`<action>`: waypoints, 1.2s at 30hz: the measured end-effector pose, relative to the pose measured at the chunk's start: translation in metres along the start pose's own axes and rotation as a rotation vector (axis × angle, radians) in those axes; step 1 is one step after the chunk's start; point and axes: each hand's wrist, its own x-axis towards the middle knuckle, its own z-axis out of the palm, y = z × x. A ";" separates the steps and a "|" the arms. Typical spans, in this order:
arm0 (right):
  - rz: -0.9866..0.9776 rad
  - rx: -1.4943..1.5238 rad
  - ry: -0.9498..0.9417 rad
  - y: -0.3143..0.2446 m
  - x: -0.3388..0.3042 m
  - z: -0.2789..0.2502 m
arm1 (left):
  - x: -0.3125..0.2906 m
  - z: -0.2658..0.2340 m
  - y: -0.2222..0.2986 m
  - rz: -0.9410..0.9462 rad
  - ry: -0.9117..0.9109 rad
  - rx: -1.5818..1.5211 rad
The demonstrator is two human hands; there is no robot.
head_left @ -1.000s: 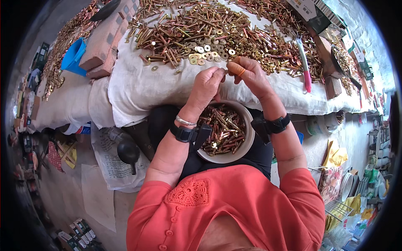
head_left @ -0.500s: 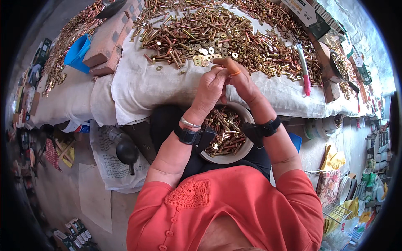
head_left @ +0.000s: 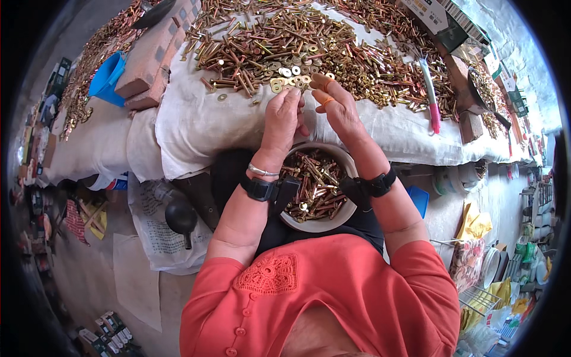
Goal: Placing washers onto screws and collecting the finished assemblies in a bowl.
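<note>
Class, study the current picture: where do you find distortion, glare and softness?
Head view: the cloth-covered table seems to bow down toward both sides, and the corners go black; head view: the pale surface at upper right looks washed out; head view: some washers catch whitish glints; head view: the clutter along the left rim looks soft.

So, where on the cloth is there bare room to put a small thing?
Along the front, the cloth is bare between the bricks and left hand, in front of a loose washer, and between the right hand and the pink-and-white tool. Behind, piled bolts and washers crowd it.
</note>
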 end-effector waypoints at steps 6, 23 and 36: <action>-0.007 0.173 -0.160 -0.007 0.003 -0.008 | -0.005 -0.002 0.004 -0.059 -0.051 -0.046; 0.149 0.167 -0.023 0.002 -0.003 -0.036 | 0.005 -0.046 0.012 0.335 -0.113 0.729; 0.270 0.179 -0.075 0.017 0.003 -0.026 | 0.046 -0.061 0.018 0.156 0.559 1.586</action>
